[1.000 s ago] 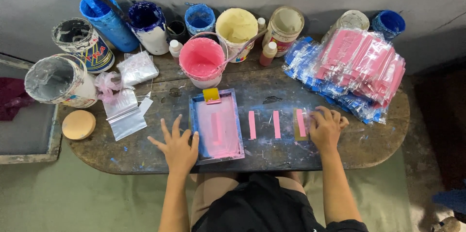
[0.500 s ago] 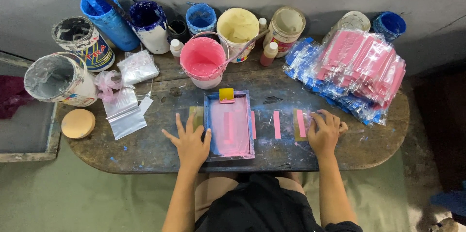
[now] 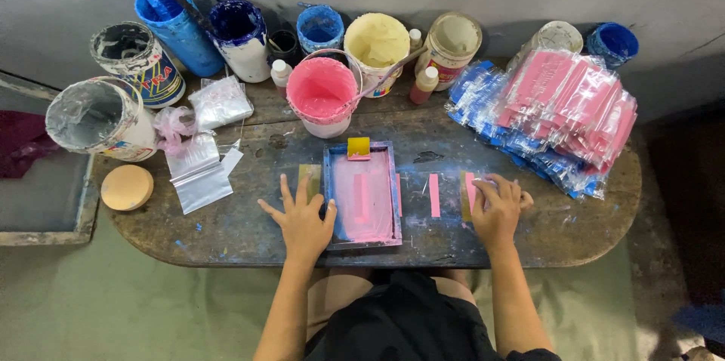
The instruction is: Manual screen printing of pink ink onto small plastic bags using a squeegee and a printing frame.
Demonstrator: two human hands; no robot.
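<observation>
Bare table (image 3: 249, 229) lies open along the near edge, left of the printing frame (image 3: 361, 193). Behind the frame the pink paint bucket (image 3: 323, 93) and a row of pots block the way — to the right, the heap of pink packets (image 3: 563, 108) crowds the far corner.

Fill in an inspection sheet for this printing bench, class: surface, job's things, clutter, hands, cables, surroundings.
Surface: dark oval table, paint-stained.
Job's things: blue-framed pink screen; yellow squeegee on its top edge; pink strip beside it.
Clutter: pink paint bucket, other paint tubs, heap of bagged pink items.
Hands: left hand flat at the screen's left edge; right hand on a pink piece.
Cables: nothing seen.
Surroundings: grey wall, green floor.
</observation>
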